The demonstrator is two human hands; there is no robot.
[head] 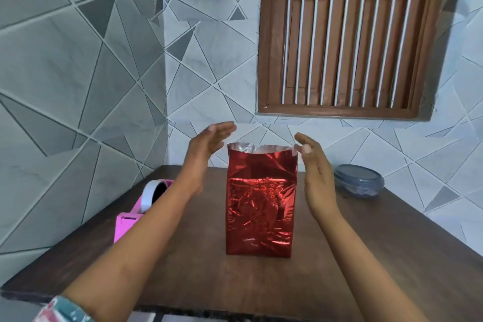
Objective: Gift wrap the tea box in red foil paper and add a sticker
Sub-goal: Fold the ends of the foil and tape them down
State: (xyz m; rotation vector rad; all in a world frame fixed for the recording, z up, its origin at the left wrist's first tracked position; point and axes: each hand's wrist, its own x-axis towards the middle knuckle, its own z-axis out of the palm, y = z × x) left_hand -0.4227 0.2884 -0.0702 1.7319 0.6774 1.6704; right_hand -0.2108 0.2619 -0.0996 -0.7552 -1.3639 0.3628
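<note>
The tea box stands upright in the middle of the brown table, wrapped in red foil paper (259, 206). The foil rises past the box as an open sleeve with its silver inside showing at the top. My left hand (206, 146) hovers flat beside the top left corner, fingers straight, a little apart from the foil. My right hand (315, 165) is held flat at the right side, its fingertips at the foil's top right corner. Neither hand holds anything. No sticker is in view.
A pink tape dispenser (142, 206) with a white tape roll sits at the table's (183, 269) left edge. A grey lidded plastic container (359, 180) stands at the back right. Tiled walls enclose the table on the left and behind, with a wooden shuttered window (347, 34) above.
</note>
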